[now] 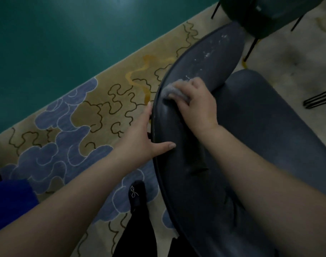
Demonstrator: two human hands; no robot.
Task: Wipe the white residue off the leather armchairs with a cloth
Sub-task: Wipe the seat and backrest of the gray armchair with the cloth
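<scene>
Residue (212,52), white and speckled, streaks the armchair (186,127) backrest above the grey cloth (170,90), which the right hand (195,104) grips and presses there. Left hand (149,138) braces the rim, fingers straight. Wiping looks underway; next strokes should probably climb toward the specks.
</scene>
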